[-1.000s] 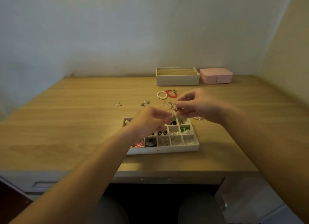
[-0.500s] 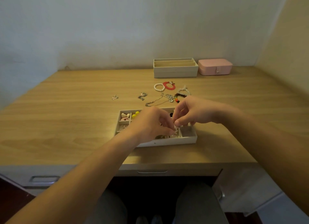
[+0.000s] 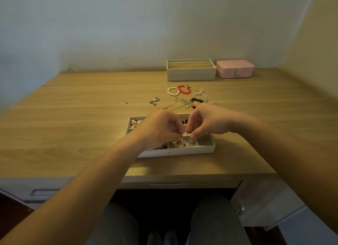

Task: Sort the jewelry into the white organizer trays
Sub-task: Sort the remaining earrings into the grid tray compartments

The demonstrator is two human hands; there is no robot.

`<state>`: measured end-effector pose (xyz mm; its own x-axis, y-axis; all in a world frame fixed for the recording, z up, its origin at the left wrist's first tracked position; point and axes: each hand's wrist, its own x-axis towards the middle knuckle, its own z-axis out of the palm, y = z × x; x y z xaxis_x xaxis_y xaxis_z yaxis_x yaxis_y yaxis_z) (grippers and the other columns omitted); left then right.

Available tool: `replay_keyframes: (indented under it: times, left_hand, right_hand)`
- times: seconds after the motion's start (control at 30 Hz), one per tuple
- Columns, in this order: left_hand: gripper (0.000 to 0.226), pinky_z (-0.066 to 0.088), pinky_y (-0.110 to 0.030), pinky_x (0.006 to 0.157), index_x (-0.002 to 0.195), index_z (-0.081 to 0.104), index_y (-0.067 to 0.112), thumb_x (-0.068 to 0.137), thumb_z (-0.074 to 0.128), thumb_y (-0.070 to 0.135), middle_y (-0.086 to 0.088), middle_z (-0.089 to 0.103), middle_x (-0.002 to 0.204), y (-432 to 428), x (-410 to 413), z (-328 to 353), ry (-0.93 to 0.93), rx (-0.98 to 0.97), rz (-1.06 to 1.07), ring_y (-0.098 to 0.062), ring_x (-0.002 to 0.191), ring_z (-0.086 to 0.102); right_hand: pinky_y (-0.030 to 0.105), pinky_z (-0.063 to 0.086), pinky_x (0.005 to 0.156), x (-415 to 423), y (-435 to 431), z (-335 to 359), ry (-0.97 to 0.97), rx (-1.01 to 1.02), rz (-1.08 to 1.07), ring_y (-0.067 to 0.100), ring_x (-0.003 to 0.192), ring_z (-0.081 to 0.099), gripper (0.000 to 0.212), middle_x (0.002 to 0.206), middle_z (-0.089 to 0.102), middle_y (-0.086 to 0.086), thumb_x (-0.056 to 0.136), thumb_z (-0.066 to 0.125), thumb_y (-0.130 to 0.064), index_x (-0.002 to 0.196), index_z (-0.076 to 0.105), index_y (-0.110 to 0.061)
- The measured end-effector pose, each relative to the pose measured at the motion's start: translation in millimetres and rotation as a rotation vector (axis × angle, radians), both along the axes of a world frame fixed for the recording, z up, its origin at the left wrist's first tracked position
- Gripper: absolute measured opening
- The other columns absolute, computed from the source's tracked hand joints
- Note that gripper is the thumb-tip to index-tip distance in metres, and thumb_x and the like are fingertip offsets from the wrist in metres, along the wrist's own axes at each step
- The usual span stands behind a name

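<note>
A white organizer tray (image 3: 193,149) with many small compartments lies near the desk's front edge, several of them filled with earrings and charms. My left hand (image 3: 161,127) and my right hand (image 3: 206,122) hover low over its right side, fingertips meeting. Together they pinch a small silver jewelry piece (image 3: 185,134) just above a front compartment. My hands hide most of the tray's middle. Loose pieces lie behind the tray: a pearl bracelet (image 3: 173,91), a red bracelet (image 3: 183,89), a dark beaded bracelet (image 3: 196,101) and a thin chain necklace (image 3: 175,105).
A second white tray stack (image 3: 191,74) and a pink jewelry box (image 3: 235,69) stand against the back wall. Small silver earrings (image 3: 124,102) and a charm cluster (image 3: 154,100) lie left of the bracelets. The wooden desk (image 3: 73,120) has a drawer below its front edge.
Both hands came down from above the tray to just over its front right compartments, still pinching the silver piece. The camera tilted, so the tray sits higher in view.
</note>
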<state>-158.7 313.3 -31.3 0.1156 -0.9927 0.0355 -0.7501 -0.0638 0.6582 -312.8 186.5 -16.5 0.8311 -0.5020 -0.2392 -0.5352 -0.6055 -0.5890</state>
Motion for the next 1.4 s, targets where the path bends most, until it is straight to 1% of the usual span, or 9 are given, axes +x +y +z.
replay_keyframes:
  times: [0.3, 0.43, 0.6, 0.77, 0.87, 0.97, 1.13, 1.27, 1.4]
  left_hand:
    - [0.017, 0.041, -0.015, 0.059, 0.083, 0.075, 0.032, 0.084, 0.077, 0.015, 0.014, 0.068, 0.078, 0.0, -2.2, -6.5, -0.089, 0.007, 0.004, 0.008, 0.061, 0.057]
    - [0.018, 0.047, -0.017, 0.063, 0.087, 0.073, 0.032, 0.083, 0.075, 0.015, 0.013, 0.069, 0.083, -1.4, -2.2, -6.5, -0.103, -0.005, 0.029, 0.001, 0.072, 0.061]
    - [0.018, 0.05, -0.022, 0.066, 0.086, 0.072, 0.032, 0.082, 0.075, 0.015, 0.011, 0.07, 0.084, -1.5, -2.3, -5.1, -0.099, -0.005, 0.031, -0.002, 0.073, 0.062]
    - [0.017, 0.04, -0.017, 0.058, 0.084, 0.072, 0.031, 0.082, 0.074, 0.014, 0.01, 0.07, 0.081, -0.5, -2.1, -5.6, -0.105, -0.004, 0.034, 0.006, 0.058, 0.055]
    - [0.016, 0.04, -0.015, 0.056, 0.087, 0.073, 0.03, 0.084, 0.072, 0.014, 0.008, 0.071, 0.083, -0.9, -2.4, -5.9, -0.102, 0.012, 0.04, 0.001, 0.06, 0.055]
    - [0.016, 0.04, -0.014, 0.055, 0.087, 0.073, 0.031, 0.086, 0.07, 0.016, 0.008, 0.07, 0.083, -0.8, -3.1, -5.0, -0.108, 0.02, 0.039, 0.0, 0.062, 0.055]
    - [0.023, 0.046, -0.027, 0.059, 0.089, 0.075, 0.031, 0.089, 0.06, 0.013, -0.003, 0.07, 0.08, 1.2, -3.1, -3.4, -0.103, 0.033, -0.008, -0.01, 0.06, 0.053]
    - [0.028, 0.042, -0.026, 0.057, 0.091, 0.075, 0.037, 0.091, 0.055, 0.017, -0.007, 0.067, 0.079, 2.7, -5.4, -2.1, -0.125, 0.081, -0.046, -0.009, 0.055, 0.046]
    - [0.031, 0.055, -0.035, 0.071, 0.094, 0.076, 0.037, 0.09, 0.054, 0.016, -0.001, 0.071, 0.083, 2.1, -11.0, -2.9, -0.182, 0.138, -0.059, -0.016, 0.073, 0.062]
  right_hand:
    - [0.034, 0.063, 0.079, 4.3, 8.0, 2.4, 0.036, -0.123, 0.001, 0.01, 0.081, 0.071, 0.016, 0.083, 0.075, -0.005, 0.078, 0.087, -0.018, 0.088, 0.076, -0.022]
    - [0.033, 0.062, 0.079, 4.1, 11.8, 2.7, 0.043, -0.142, 0.004, 0.011, 0.08, 0.072, 0.018, 0.082, 0.075, -0.006, 0.077, 0.088, -0.019, 0.088, 0.075, -0.022]
    - [0.038, 0.062, 0.075, 6.0, 19.5, -1.0, 0.056, -0.239, 0.003, 0.01, 0.075, 0.069, 0.021, 0.078, 0.07, -0.009, 0.074, 0.09, -0.021, 0.085, 0.072, -0.024]
    - [0.036, 0.061, 0.072, 6.9, 26.5, 1.4, 0.052, -0.335, 0.005, 0.009, 0.075, 0.064, 0.026, 0.08, 0.066, -0.01, 0.072, 0.091, -0.023, 0.082, 0.067, -0.026]
    - [0.032, 0.055, 0.065, 4.4, 26.2, 2.6, 0.076, -0.365, 0.006, 0.008, 0.075, 0.06, 0.028, 0.082, 0.064, -0.009, 0.072, 0.091, -0.027, 0.084, 0.066, -0.026]
    - [0.024, 0.045, 0.059, 0.8, 22.5, 1.2, 0.079, -0.341, 0.004, 0.007, 0.074, 0.058, 0.025, 0.082, 0.062, -0.009, 0.074, 0.089, -0.028, 0.085, 0.068, -0.023]
    - [0.012, 0.04, 0.056, -8.7, 11.7, 11.1, 0.013, -0.221, 0.055, 0.005, 0.076, 0.057, 0.007, 0.079, 0.061, -0.013, 0.088, 0.076, -0.018, 0.088, 0.075, -0.025]
    - [0.011, 0.04, 0.056, -13.0, 9.8, 12.7, 0.07, -0.13, 0.125, 0.0, 0.067, 0.052, 0.02, 0.075, 0.052, -0.019, 0.094, 0.066, -0.013, 0.105, 0.079, -0.024]
    - [0.015, 0.038, 0.064, -9.7, 11.6, 5.3, 0.154, -0.167, 0.171, 0.001, 0.072, 0.051, 0.027, 0.077, 0.049, -0.023, 0.096, 0.061, -0.016, 0.115, 0.077, -0.028]
